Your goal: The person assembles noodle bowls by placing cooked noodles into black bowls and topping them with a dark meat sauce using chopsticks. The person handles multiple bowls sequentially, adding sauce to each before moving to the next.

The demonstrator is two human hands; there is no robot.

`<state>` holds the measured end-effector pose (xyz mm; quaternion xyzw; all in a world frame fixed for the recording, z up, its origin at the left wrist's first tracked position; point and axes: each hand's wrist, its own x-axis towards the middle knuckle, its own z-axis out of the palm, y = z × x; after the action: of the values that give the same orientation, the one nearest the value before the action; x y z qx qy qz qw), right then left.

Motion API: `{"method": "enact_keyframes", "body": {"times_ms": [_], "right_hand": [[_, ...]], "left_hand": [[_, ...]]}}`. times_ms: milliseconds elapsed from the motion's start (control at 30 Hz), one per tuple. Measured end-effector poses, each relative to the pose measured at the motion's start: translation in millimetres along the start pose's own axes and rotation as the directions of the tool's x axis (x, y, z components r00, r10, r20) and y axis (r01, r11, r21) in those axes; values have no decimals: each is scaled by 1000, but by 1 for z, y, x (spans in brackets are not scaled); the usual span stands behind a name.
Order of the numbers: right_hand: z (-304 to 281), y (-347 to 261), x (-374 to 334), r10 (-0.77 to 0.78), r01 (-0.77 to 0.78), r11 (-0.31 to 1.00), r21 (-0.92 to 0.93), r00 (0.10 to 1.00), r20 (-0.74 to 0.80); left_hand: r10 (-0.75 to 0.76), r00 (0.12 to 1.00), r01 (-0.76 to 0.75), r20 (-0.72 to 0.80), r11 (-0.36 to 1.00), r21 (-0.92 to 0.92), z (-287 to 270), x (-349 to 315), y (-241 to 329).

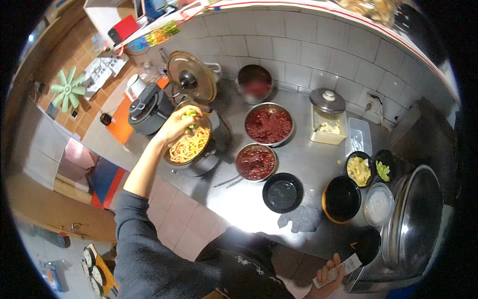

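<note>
Left hand (pixel 175 126): fingers curled closed around a small bunch of greens (pixel 191 121), above the noodles at left.
Greens: likely light, soft, perhaps damp; a gentle hold round the middle should avoid crushing them.
Noodles (pixel 191 147): in the round pot (pixel 196 168), probably limp and slippery; the pot is best gripped at its sides.
Right hand (pixel 329 272): near right, fingers closed on a white paper slip (pixel 343 269), likely light and easily creased; hold its edge.
Black bowl (pixel 367 245): beside the slip; cannot tell whether fingers touch it.
</note>
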<state>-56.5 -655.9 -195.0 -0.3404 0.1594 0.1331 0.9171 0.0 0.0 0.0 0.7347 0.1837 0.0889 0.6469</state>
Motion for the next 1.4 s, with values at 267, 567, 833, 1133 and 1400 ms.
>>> {"method": "enact_keyframes", "body": {"times_ms": [267,567,833,1133,1400], "right_hand": [[116,69,-17,-71,78,992,-95,994,77],[218,170,-42,-74,74,997,12,997,-15],[300,249,-62,-75,65,982,-175,996,-51],[328,249,-16,-17,-216,868,447,887,461],[263,191,-7,-129,-69,930,362,860,495]], "left_hand": [[-245,966,256,-82,865,431,-137,8,-68],[-21,998,-5,56,904,428,-232,39,-137],[145,887,-436,438,573,694,-239,58,-152],[210,796,-593,568,462,660,-177,54,-93],[303,579,-796,757,411,445,0,60,-32]]}}
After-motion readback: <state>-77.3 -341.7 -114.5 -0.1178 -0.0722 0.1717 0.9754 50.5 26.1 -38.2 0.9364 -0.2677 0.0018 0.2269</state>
